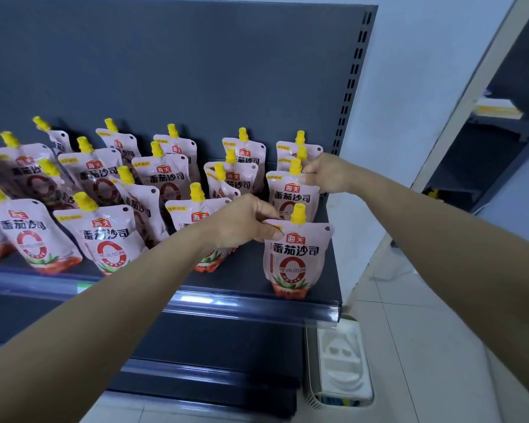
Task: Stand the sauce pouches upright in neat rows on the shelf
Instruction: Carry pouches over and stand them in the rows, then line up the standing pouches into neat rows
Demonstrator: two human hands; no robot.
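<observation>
Several pink sauce pouches with yellow caps stand in rows on a dark grey shelf. My left hand pinches the top left corner of the front right pouch, which stands upright near the shelf's front edge. My right hand pinches the top right corner of the pouch behind it, also upright. Pouches at the left lean and overlap; one in the middle column looks twisted.
The shelf's dark back panel rises behind the pouches, with a slotted upright at its right end. A lower shelf sits beneath. A white tray in a basket rests on the tiled floor at right. Another shelving unit stands far right.
</observation>
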